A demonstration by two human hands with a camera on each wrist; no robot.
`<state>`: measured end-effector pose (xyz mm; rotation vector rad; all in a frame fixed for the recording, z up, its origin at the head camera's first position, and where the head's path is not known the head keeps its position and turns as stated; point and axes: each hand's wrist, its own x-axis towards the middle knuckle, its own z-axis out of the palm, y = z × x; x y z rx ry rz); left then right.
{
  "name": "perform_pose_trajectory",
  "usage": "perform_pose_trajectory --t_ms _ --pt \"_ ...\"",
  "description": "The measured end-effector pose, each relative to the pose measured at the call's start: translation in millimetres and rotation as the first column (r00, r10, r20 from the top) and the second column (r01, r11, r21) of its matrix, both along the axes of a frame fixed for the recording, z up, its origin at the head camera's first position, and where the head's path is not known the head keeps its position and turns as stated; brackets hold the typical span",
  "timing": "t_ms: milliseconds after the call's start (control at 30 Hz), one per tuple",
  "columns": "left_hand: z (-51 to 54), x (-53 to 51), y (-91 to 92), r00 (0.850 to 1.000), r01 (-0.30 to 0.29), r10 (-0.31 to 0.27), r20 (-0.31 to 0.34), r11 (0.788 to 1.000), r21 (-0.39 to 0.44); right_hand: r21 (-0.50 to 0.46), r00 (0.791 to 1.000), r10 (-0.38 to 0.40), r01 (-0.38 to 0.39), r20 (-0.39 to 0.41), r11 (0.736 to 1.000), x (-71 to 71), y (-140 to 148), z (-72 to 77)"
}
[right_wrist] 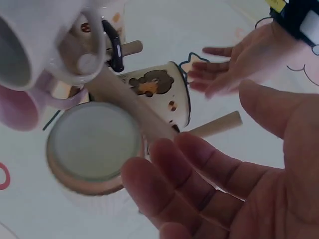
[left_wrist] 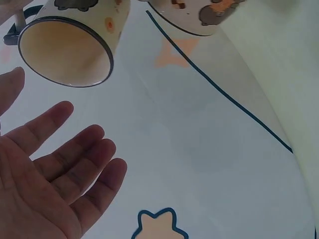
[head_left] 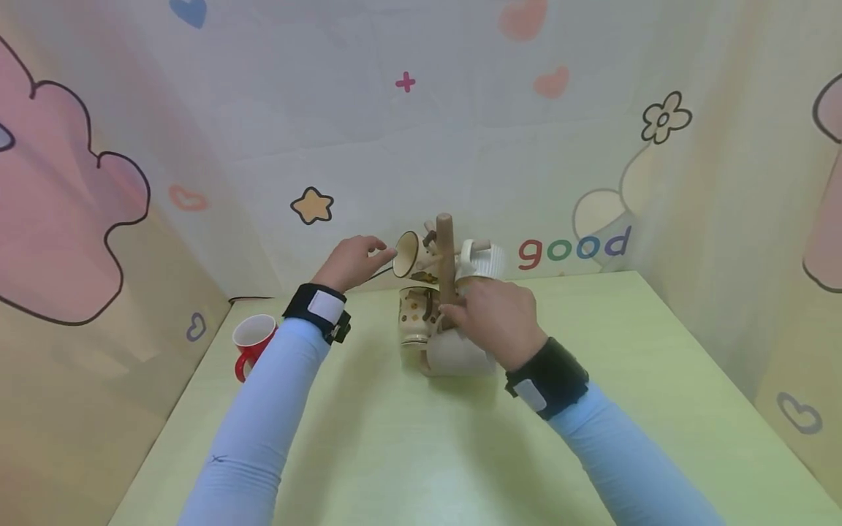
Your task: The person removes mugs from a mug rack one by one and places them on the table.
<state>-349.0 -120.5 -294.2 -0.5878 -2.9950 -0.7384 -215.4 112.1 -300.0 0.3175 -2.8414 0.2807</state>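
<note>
A wooden mug tree [head_left: 445,256] stands near the back of the table with several mugs hung on its pegs. My left hand [head_left: 355,263] is beside the cream bear-patterned mug [head_left: 425,264] at upper left; in the left wrist view its loosely spread fingers are apart from that mug [left_wrist: 65,55]. In front of the post is my right hand [head_left: 496,318], below a white ribbed mug [head_left: 490,261] and above a pale mug [head_left: 460,356]. The right wrist view shows its fingers [right_wrist: 169,169] loosely bent near the post and ribbed mug, thumb apart, holding nothing. Contact is unclear.
Another bear-patterned mug [head_left: 414,318] hangs low on the left of the tree. A red mug with a white inside [head_left: 253,332] stands on the table [head_left: 368,453] at left, partly behind my left forearm. A printed cloth backdrop [head_left: 316,109] rises behind the table.
</note>
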Motion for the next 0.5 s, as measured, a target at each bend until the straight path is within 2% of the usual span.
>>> perform_pose_trajectory --t_ms 267,500 --pt "13.5 -23.7 25.1 0.999 0.052 -0.052 -0.012 0.999 -0.001 0.117 0.999 -0.04 0.041 -0.014 0.992 -25.4 -32.0 16.7" --pt "24.8 -35.6 43.5 0.995 0.102 -0.102 -0.015 0.994 -0.041 0.142 0.996 -0.072 0.078 -0.042 0.987 -43.9 -46.9 20.5"
